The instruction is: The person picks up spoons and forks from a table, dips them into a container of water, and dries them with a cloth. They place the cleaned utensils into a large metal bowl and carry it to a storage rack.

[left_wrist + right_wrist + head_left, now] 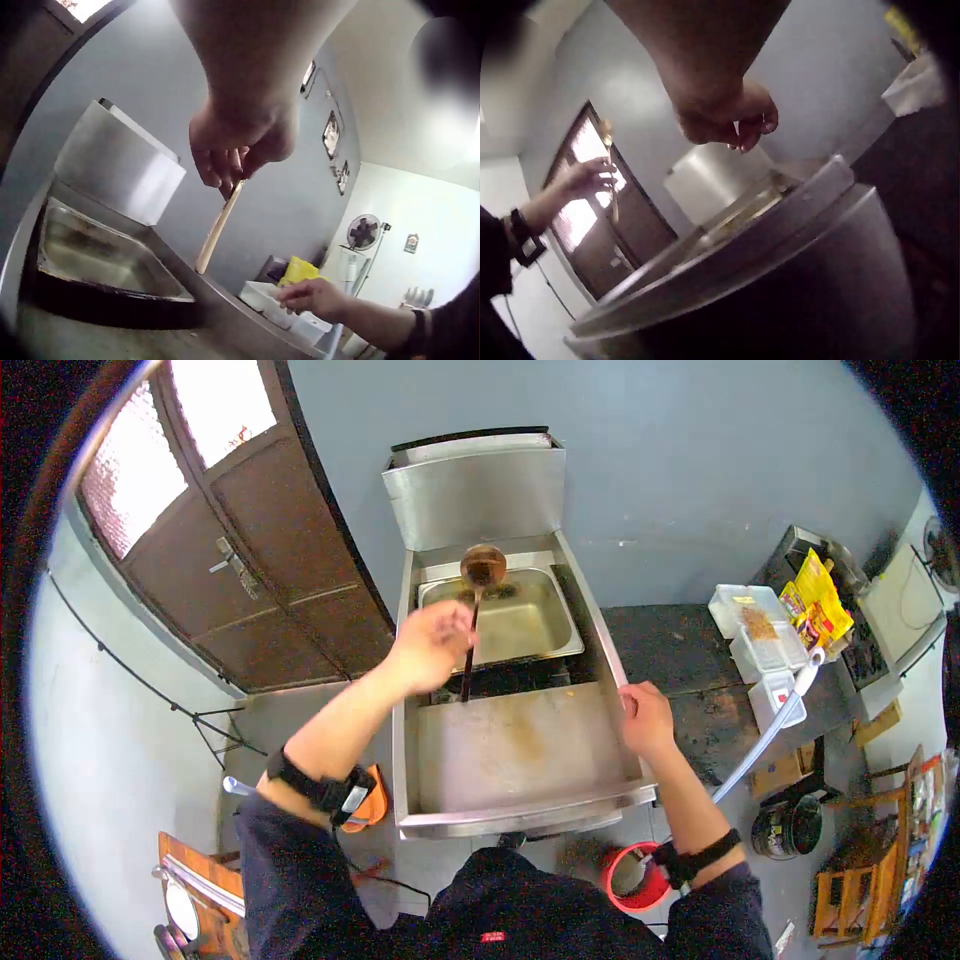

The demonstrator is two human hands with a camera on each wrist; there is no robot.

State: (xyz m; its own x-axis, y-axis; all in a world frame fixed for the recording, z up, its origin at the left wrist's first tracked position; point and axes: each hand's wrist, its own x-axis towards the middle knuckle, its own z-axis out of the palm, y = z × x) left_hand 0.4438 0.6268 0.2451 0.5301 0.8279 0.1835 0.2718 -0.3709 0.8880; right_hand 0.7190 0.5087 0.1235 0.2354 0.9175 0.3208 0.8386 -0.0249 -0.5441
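While pinching the brown, round-bowled, long-handled ladle [484, 568] in the left hand [430, 645], held it bowl-up over the silver metal trough [520, 820]. Had the right hand [648, 718] loosely curled at its right rim, perhaps touching. Judged pickup done, setting-down not yet.

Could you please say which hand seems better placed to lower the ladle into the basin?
Probably the left hand: it grips the ladle, which the head view shows above the basin. The right hand looks empty, near the right edge of the metal unit.
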